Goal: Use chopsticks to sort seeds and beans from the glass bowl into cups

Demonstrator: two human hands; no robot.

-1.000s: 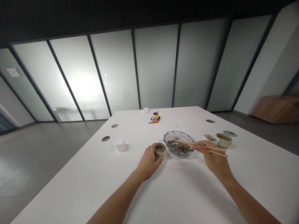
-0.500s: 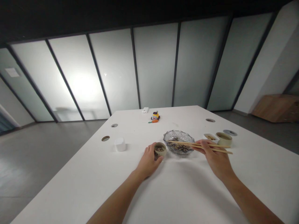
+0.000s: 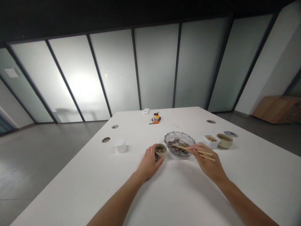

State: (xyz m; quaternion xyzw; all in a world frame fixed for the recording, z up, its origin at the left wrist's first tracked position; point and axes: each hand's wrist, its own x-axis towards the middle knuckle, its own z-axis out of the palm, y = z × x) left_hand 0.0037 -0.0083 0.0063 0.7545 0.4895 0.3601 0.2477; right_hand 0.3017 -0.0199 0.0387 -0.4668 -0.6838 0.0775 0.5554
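Observation:
My left hand [image 3: 150, 161] is wrapped round the side of a small beige cup [image 3: 164, 154], which stands on the table and has dark striped seeds in it, like sunflower seeds. Just right of the cup is a clear fluted glass bowl [image 3: 191, 140] with more of these seeds [image 3: 180, 147]. A pair of wooden chopsticks [image 3: 204, 155] is pinched in my right hand [image 3: 207, 161] at the bowl's right edge. Their tips point left and down into the seeds. Whether a seed is between the tips is too small to tell.
Right of the bowl stand a white square dish [image 3: 212, 145] with pale nuts or seeds and a second beige cup [image 3: 225, 143]. A white container [image 3: 120, 146] is at the left. Farther back lie a toy vehicle [image 3: 156, 117], a toy carrot [image 3: 155, 122] and a white device [image 3: 146, 111].
My right hand has moved left and slightly down, and the chopstick tips have dipped into the seeds. The white dish behind it shows more fully. My left hand stays on the cup.

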